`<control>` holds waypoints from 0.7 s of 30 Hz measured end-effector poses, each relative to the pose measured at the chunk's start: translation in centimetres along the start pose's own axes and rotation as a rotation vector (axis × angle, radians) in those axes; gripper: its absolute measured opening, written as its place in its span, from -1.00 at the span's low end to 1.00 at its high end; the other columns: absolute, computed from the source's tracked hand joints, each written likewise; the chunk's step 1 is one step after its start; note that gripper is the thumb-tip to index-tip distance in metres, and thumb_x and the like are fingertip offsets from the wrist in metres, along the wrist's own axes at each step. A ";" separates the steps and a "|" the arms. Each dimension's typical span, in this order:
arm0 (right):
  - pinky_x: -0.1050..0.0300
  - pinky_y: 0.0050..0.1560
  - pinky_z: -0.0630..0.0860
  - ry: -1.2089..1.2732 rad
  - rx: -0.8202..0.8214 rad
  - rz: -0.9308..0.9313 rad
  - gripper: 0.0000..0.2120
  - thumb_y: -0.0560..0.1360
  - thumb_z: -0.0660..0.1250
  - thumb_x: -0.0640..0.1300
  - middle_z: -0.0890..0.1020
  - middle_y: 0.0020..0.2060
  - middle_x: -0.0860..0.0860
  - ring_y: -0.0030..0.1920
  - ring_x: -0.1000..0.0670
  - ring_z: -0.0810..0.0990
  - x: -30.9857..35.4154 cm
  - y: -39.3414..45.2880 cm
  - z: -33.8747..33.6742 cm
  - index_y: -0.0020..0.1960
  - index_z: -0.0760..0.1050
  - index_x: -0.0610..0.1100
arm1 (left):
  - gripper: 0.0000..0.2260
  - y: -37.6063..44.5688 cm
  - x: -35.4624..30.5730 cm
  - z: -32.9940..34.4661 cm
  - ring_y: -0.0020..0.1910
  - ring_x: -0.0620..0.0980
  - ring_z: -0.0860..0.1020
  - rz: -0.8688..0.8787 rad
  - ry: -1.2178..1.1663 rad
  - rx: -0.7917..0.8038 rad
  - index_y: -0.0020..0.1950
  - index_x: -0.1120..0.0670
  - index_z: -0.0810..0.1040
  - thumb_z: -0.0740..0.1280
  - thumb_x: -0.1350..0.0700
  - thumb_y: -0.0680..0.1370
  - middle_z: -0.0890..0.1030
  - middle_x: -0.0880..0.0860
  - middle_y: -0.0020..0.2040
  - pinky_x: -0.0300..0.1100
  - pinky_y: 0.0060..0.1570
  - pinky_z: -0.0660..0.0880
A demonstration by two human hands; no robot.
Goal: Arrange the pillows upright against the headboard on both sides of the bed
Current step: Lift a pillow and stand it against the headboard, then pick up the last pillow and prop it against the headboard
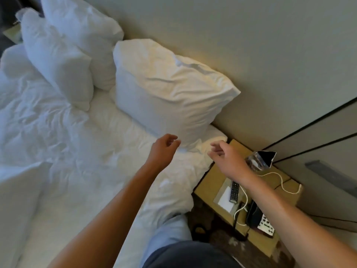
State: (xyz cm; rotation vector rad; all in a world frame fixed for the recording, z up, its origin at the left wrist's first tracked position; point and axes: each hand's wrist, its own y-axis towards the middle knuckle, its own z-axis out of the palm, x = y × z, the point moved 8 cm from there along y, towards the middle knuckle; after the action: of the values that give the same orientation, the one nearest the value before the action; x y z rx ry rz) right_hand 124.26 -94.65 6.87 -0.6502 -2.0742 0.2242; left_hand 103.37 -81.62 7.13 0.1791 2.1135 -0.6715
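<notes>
A white pillow (166, 88) stands upright against the pale headboard (251, 45) on the near side of the bed. Farther along the headboard lean two more white pillows, one behind (81, 29) and one in front (56, 60). Another white pillow (17, 200) lies at the lower left edge of the view. My left hand (164, 149) hovers just below the near pillow's bottom corner, fingers loosely curled and holding nothing. My right hand (226, 157) is beside it, fingers spread, also holding nothing and apart from the pillow.
A rumpled white duvet (58, 132) covers the bed. A wooden nightstand (210, 182) stands to the right with a remote (234, 191), a phone (258, 219), a white cable (278, 176), a paper card and a clear glass object (258, 159).
</notes>
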 end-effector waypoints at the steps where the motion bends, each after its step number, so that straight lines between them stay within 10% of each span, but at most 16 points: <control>1: 0.10 0.16 0.61 0.036 0.025 -0.009 -0.69 0.66 0.38 0.08 0.67 0.18 0.09 0.13 0.18 0.62 -0.8 -1.8 0.8 0.36 0.57 0.01 | -0.73 -2.7 0.8 -0.2 0.09 -0.11 0.63 -0.020 -0.075 -0.038 0.22 -0.06 0.63 0.32 -0.12 0.59 0.68 -0.10 0.08 -0.15 0.07 0.58; 11: 0.15 0.03 0.64 0.012 0.396 -0.096 -0.93 0.66 0.39 -0.03 0.77 -0.11 0.13 -0.08 0.18 0.74 -3.7 -17.1 13.0 0.06 0.65 0.11 | -0.85 -29.2 14.4 -1.8 -0.03 -0.05 0.70 -0.322 -0.520 -0.438 0.05 0.06 0.68 0.31 0.10 0.65 0.73 0.03 -0.06 0.07 0.06 0.66; 21: -0.08 0.10 0.68 -0.180 0.745 -0.465 -0.91 0.64 0.39 0.00 0.76 -0.12 0.10 -0.07 0.07 0.74 10.6 -30.7 35.4 0.04 0.67 0.04 | -0.83 -54.9 30.3 -7.1 -0.01 -0.06 0.71 -0.523 -0.733 -0.896 0.08 0.03 0.66 0.27 0.06 0.67 0.73 -0.01 -0.04 -0.08 0.00 0.65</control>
State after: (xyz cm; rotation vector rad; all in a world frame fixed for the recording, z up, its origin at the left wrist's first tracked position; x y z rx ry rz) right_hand 79.33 -111.76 6.92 0.3086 -2.0356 0.7522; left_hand 60.26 -127.67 8.19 -0.9866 1.5346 0.0138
